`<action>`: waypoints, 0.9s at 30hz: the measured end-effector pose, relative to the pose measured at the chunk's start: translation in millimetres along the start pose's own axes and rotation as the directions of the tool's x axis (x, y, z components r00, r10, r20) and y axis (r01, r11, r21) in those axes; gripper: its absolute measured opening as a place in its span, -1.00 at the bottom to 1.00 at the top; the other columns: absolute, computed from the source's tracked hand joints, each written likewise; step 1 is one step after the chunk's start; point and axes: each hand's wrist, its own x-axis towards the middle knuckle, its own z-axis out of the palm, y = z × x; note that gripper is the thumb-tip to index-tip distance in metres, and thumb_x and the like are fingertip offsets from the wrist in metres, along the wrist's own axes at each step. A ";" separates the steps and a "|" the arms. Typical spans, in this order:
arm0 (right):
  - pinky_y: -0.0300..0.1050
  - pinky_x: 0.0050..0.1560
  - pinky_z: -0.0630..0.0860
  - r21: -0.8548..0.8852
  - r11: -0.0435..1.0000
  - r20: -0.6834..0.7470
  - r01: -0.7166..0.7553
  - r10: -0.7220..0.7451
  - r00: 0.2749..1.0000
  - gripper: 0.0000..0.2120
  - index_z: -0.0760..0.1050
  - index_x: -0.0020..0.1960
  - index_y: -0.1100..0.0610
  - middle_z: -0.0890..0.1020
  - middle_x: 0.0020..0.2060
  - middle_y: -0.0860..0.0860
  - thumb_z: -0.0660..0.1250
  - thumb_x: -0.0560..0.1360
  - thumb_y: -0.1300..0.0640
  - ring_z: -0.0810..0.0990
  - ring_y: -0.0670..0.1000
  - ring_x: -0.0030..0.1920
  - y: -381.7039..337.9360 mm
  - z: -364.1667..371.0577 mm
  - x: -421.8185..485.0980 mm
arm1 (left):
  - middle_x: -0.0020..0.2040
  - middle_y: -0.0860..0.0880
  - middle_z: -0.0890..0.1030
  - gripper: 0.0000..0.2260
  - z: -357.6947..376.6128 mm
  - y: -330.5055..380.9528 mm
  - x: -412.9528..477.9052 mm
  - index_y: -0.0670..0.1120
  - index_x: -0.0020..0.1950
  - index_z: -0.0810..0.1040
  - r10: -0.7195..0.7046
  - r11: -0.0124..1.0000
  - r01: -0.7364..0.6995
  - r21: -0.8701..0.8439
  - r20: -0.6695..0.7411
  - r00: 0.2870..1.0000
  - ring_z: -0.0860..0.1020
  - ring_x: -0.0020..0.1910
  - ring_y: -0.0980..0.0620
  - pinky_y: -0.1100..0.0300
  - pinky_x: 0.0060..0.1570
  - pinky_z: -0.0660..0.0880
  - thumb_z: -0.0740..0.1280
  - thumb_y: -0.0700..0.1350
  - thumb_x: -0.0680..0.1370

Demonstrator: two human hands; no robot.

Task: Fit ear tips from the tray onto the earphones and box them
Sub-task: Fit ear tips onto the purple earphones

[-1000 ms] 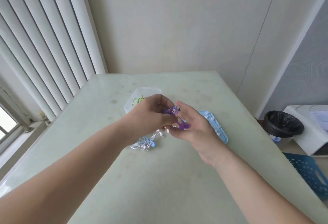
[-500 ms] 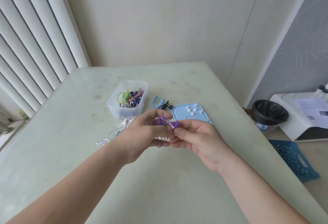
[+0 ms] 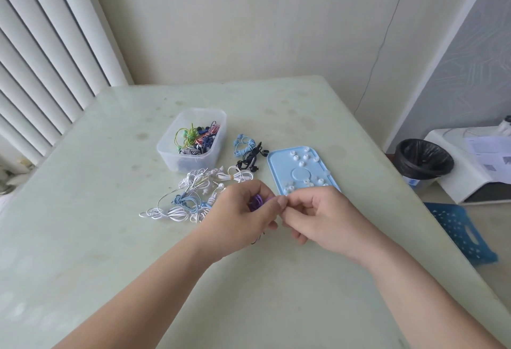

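My left hand (image 3: 243,214) is closed around a coiled purple earphone (image 3: 256,201), with a bit of its cord hanging below the palm. My right hand (image 3: 318,216) pinches at the earphone's end where both sets of fingertips meet; what sits between those fingers is hidden. Just behind the hands lies a light blue tray (image 3: 279,171) with several white ear tips (image 3: 303,157) scattered on it. A clear plastic box (image 3: 213,152) at the back holds several coloured earphones. Loose white and blue earphones (image 3: 190,199) lie in a pile left of my hands.
A blue-and-white coiled earphone (image 3: 244,145) and a black one (image 3: 250,160) lie between box and tray. The pale green table (image 3: 110,238) meets window blinds on the left. Off the right edge stand a black bin (image 3: 423,159), a white printer (image 3: 475,160) and a blue stool (image 3: 461,231).
My view has tipped down and my hands have drawn nearer to me, uncovering the box, tray and loose earphones. The purple earphone is now mostly hidden in my left hand.
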 end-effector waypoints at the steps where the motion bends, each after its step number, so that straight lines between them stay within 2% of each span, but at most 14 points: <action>1: 0.13 -0.13 0.65 -0.017 1.000 -0.006 0.002 -0.002 1.000 -0.80 0.67 -0.17 0.01 0.63 -0.25 0.20 0.36 0.60 0.05 0.61 0.03 -0.30 0.3 0.9 -1.2 | -0.23 -0.15 0.72 -0.79 3.4 -3.0 1.6 -0.15 -0.10 0.61 -0.016 0.999 0.015 -0.034 -0.008 1.000 0.73 -0.18 -0.20 -0.28 -0.09 0.63 0.47 -0.01 0.59; 3: 0.13 -0.19 0.63 -0.025 1.000 -0.003 -0.003 0.003 1.000 -0.78 0.66 -0.18 -0.02 0.57 -0.31 0.19 0.34 0.61 0.05 0.54 0.01 -0.33 2.7 2.1 -3.6 | -0.20 -0.19 0.71 -0.82 9.1 -9.2 4.6 -0.12 -0.09 0.64 -0.044 0.990 0.040 -0.134 -0.022 0.999 0.74 -0.16 -0.15 -0.38 0.01 0.62 0.48 -0.02 0.54; 5: 0.04 -0.27 0.57 0.000 1.000 -0.006 -0.013 0.013 1.000 -0.78 0.68 -0.17 -0.05 0.54 -0.37 0.08 0.34 0.61 0.07 0.50 0.01 -0.34 7.5 4.9 -7.3 | -0.20 -0.16 0.69 -0.84 12.6 -15.8 4.6 -0.08 -0.01 0.65 -0.053 0.975 0.048 -0.218 -0.019 0.998 0.74 -0.16 -0.12 -0.27 0.02 0.65 0.46 -0.02 0.50; 7: -0.05 -0.31 0.54 0.076 0.997 -0.049 -0.017 0.021 0.999 -0.83 0.69 -0.11 -0.03 0.61 -0.36 0.01 0.37 0.61 0.12 0.52 0.02 -0.34 13.7 10.8 -9.5 | -0.20 -0.18 0.66 -0.85 14.7 -21.6 2.6 -0.08 0.03 0.66 -0.047 0.960 0.051 -0.276 0.023 0.999 0.70 -0.19 -0.09 -0.04 -0.20 0.58 0.43 -0.03 0.55; 8: -0.07 -0.33 0.54 0.159 0.987 -0.088 -0.016 0.030 0.996 -0.88 0.69 -0.05 0.02 0.65 -0.34 0.02 0.39 0.60 0.17 0.55 0.03 -0.35 17.4 14.1 -9.1 | -0.20 -0.20 0.66 -0.87 15.2 -23.6 1.9 -0.11 0.03 0.66 -0.042 0.952 0.050 -0.301 0.032 0.999 0.68 -0.21 -0.09 0.01 -0.27 0.49 0.41 -0.06 0.59; 10: -0.06 -0.38 0.53 0.354 0.935 -0.170 -0.009 0.074 0.983 -0.93 0.61 0.02 0.18 0.68 -0.30 0.12 0.45 0.55 0.27 0.58 0.08 -0.37 23.7 19.7 -8.8 | -0.23 -0.19 0.63 -0.91 14.9 -28.6 2.0 -0.17 0.02 0.64 -0.054 0.910 0.051 -0.411 0.006 0.999 0.67 -0.22 -0.11 0.03 -0.30 0.49 0.40 -0.15 0.64; 12: -0.04 -0.40 0.55 0.444 0.896 -0.240 0.025 0.092 0.966 -0.87 0.56 0.00 0.25 0.67 -0.30 0.19 0.48 0.50 0.32 0.60 0.12 -0.38 27.4 22.4 -7.8 | -0.19 -0.18 0.61 -0.91 12.9 -31.0 3.6 -0.20 0.08 0.63 -0.050 0.816 0.033 -0.577 -0.013 0.999 0.66 -0.13 -0.17 -0.05 -0.15 0.60 0.43 -0.22 0.60; 14: -0.05 -0.37 0.58 0.464 0.884 -0.279 0.061 0.080 0.957 -0.89 0.59 -0.02 0.25 0.67 -0.32 0.15 0.49 0.48 0.35 0.62 0.11 -0.37 29.1 25.1 -8.2 | -0.10 -0.21 0.64 -0.81 11.4 -33.4 3.8 -0.21 0.15 0.62 -0.039 0.738 0.010 -0.675 -0.028 0.999 0.65 -0.02 -0.22 -0.12 0.09 0.62 0.41 -0.28 0.53; 17: -0.07 -0.31 0.62 0.484 0.870 -0.306 0.092 0.070 0.949 -0.86 0.66 0.00 0.23 0.68 -0.30 0.08 0.45 0.49 0.40 0.63 0.07 -0.33 30.7 26.9 -9.3 | -0.04 -0.27 0.69 -0.78 11.1 -36.1 1.7 -0.21 0.13 0.64 -0.059 0.706 -0.016 -0.708 -0.081 0.995 0.68 0.02 -0.23 -0.21 0.25 0.56 0.40 -0.30 0.48; 20: -0.07 -0.27 0.62 0.512 0.852 -0.313 0.107 0.070 0.947 -0.83 0.67 0.04 0.25 0.70 -0.26 0.07 0.40 0.52 0.43 0.63 0.07 -0.30 33.7 23.8 -9.5 | -0.07 -0.29 0.72 -0.82 13.9 -35.5 0.1 -0.19 0.07 0.67 -0.053 0.747 -0.026 -0.664 -0.098 0.994 0.67 -0.04 -0.23 -0.23 0.16 0.54 0.53 -0.26 0.48; 22: -0.06 -0.26 0.63 0.527 0.843 -0.316 0.109 0.075 0.946 -0.84 0.66 0.03 0.27 0.71 -0.24 0.11 0.41 0.51 0.44 0.64 0.09 -0.30 33.0 23.1 -9.3 | -0.10 -0.28 0.72 -0.81 15.5 -34.9 -1.2 -0.20 0.07 0.67 -0.036 0.770 -0.037 -0.638 -0.101 0.994 0.67 -0.09 -0.20 -0.15 0.06 0.56 0.51 -0.23 0.48; 27: -0.07 -0.29 0.62 0.532 0.840 -0.306 0.102 0.079 0.949 -0.89 0.66 -0.08 0.27 0.71 -0.28 0.15 0.47 0.46 0.43 0.65 0.10 -0.34 32.7 23.1 -10.1 | -0.05 -0.27 0.74 -0.67 16.8 -33.6 -1.4 -0.18 0.22 0.62 -0.033 0.823 -0.021 -0.567 -0.086 0.996 0.70 -0.09 -0.11 -0.02 0.06 0.62 0.49 -0.19 0.47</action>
